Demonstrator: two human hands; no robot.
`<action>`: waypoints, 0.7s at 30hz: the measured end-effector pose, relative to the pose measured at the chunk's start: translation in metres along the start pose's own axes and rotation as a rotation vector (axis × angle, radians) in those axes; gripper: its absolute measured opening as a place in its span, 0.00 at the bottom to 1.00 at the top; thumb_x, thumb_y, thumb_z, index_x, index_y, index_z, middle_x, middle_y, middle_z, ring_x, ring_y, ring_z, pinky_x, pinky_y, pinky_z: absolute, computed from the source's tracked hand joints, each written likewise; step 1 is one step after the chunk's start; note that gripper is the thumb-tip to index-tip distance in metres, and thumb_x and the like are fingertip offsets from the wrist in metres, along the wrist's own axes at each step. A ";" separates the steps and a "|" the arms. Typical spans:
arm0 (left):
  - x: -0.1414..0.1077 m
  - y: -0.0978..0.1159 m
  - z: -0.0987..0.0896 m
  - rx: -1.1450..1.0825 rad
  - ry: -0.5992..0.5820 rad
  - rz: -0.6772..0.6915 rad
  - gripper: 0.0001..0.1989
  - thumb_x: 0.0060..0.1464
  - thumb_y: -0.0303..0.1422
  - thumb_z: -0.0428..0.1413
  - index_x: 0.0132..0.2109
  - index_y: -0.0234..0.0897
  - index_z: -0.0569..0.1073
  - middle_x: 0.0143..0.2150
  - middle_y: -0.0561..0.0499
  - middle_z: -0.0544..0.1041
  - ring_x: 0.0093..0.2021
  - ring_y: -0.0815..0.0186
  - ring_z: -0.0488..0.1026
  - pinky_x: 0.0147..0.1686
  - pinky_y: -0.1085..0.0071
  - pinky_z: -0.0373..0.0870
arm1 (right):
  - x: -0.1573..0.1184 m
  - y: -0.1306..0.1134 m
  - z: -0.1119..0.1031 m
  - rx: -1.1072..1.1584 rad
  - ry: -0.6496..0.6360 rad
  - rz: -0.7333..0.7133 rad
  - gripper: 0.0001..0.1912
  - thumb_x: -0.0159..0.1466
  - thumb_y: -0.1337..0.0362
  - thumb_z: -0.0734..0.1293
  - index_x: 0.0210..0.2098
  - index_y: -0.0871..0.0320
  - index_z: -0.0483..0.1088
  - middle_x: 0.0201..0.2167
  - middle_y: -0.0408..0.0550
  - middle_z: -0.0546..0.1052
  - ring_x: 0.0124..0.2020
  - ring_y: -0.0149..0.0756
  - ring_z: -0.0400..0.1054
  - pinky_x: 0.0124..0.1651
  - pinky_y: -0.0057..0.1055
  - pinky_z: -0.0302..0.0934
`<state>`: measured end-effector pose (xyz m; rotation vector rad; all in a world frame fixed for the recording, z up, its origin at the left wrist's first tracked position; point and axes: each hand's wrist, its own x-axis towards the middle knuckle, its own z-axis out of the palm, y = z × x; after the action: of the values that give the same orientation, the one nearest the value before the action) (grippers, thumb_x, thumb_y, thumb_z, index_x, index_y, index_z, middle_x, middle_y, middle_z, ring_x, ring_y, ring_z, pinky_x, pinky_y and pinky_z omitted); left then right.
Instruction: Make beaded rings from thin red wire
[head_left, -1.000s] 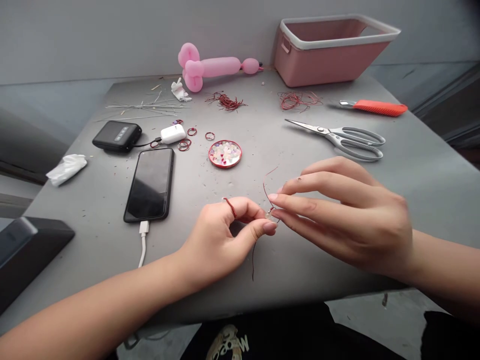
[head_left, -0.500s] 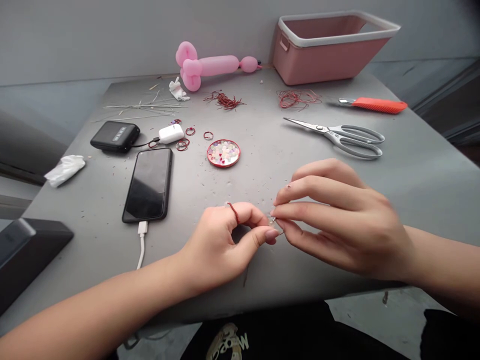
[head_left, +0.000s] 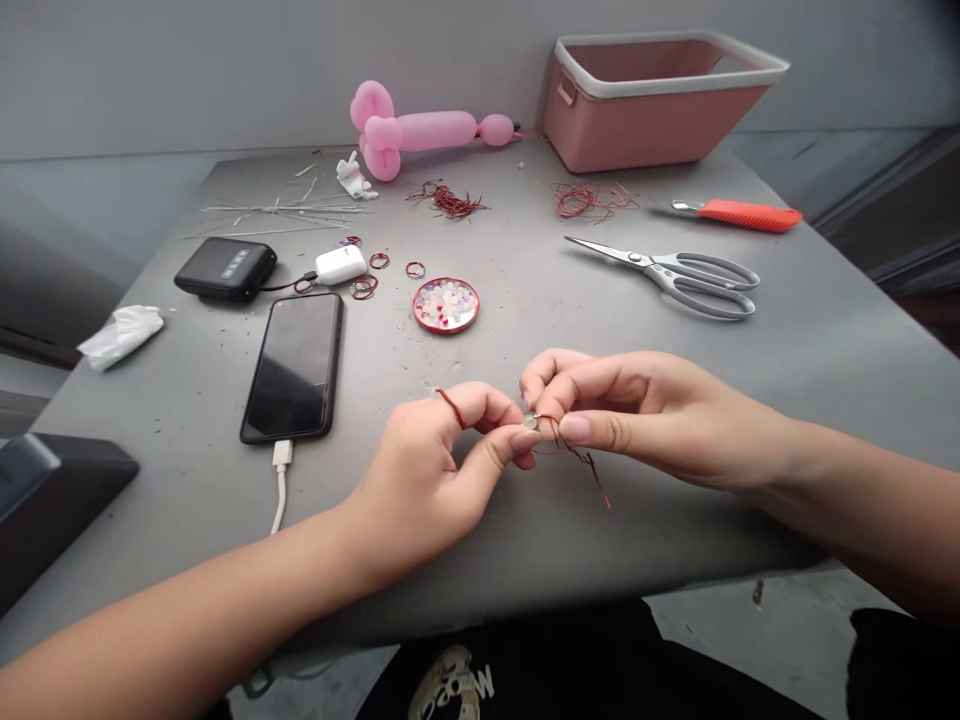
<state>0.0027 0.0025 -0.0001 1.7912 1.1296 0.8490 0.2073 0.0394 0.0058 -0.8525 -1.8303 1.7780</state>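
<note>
Between the thumb and forefinger of my left hand (head_left: 442,470) is a small pale bead (head_left: 530,422), pinched at the fingertips. A dark red cord ring circles that forefinger. My right hand (head_left: 645,415) is closed in a pinch on a thin red cord (head_left: 583,455), which runs from the bead and hangs loose below the fingers. The fingertips of both hands almost meet over the table. Beyond them lies a round, red-rimmed dish (head_left: 445,330) of pale, lilac and red beads.
Grey scissors (head_left: 675,275) and an orange-handled cutter (head_left: 750,215) lie to the right, before a pink bin (head_left: 637,130). Red cord bundles (head_left: 450,203) sit farther back. On the left are a phone (head_left: 292,370), a power bank (head_left: 226,268) and small cord rings (head_left: 364,288).
My right hand has turned, its thumb now facing me, and pinches the cord. The cord's loose tail now hangs at the right. My left hand has shifted slightly left and away from me.
</note>
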 end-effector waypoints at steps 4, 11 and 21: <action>0.000 0.000 0.001 -0.006 -0.021 -0.013 0.08 0.59 0.31 0.55 0.31 0.37 0.73 0.27 0.54 0.79 0.28 0.69 0.75 0.31 0.74 0.68 | -0.003 0.000 0.001 -0.291 0.153 -0.143 0.02 0.60 0.65 0.70 0.32 0.56 0.76 0.36 0.46 0.70 0.35 0.32 0.68 0.39 0.31 0.67; -0.002 0.001 0.003 0.013 -0.077 -0.042 0.09 0.58 0.30 0.56 0.29 0.36 0.73 0.26 0.54 0.79 0.27 0.70 0.75 0.30 0.75 0.68 | -0.005 0.016 0.002 -1.115 0.385 -0.696 0.06 0.62 0.68 0.69 0.30 0.50 0.72 0.36 0.46 0.76 0.45 0.41 0.68 0.47 0.41 0.62; 0.001 0.002 -0.001 -0.099 -0.162 -0.043 0.08 0.59 0.29 0.55 0.31 0.35 0.74 0.28 0.53 0.79 0.30 0.69 0.75 0.34 0.74 0.69 | -0.006 0.013 0.006 -0.779 0.249 -0.630 0.09 0.67 0.68 0.62 0.35 0.53 0.72 0.36 0.48 0.74 0.41 0.37 0.67 0.47 0.38 0.63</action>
<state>0.0025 0.0037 0.0023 1.7149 1.0009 0.7091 0.2092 0.0307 -0.0072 -0.5922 -2.2845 0.5414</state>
